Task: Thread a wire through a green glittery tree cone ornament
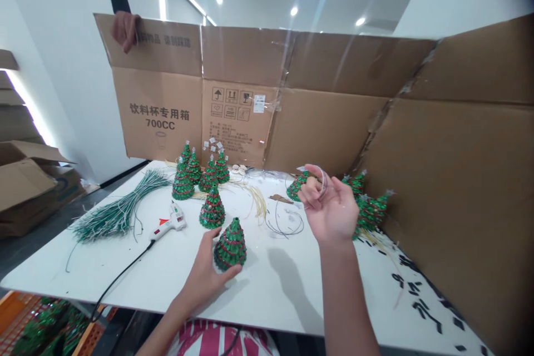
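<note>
My left hand [204, 278] is low in the middle of the view. It is curved, with the fingers spread a bit, and it touches the bottom of a green tree [231, 245] made of green twists with red strings around it. I cannot tell if I grip the tree or only touch it. My right hand [329, 208] is up in the air, right of the middle. Its fingers curl in on a thin clear loop [321, 179], in a narrow pinch.

The white table [87, 272] has many trees on it. I count about ten, in a group at the back and a group on the right. They look made, so a lot seems done. A big bunch of green stems [120, 208] lies at the left, and it looks like there is a lot left to use. A white and red glue gun [175, 217] lies near my left hand, with a black cord. A black wire [283, 221] and pale straw strands [256, 200] lie in the middle.

A big cardboard sheet [237, 89] stands behind the table. It says 饮料杯专用箱 and 700CC. Another person's hand [125, 30] holds its top edge at the upper left.
</note>
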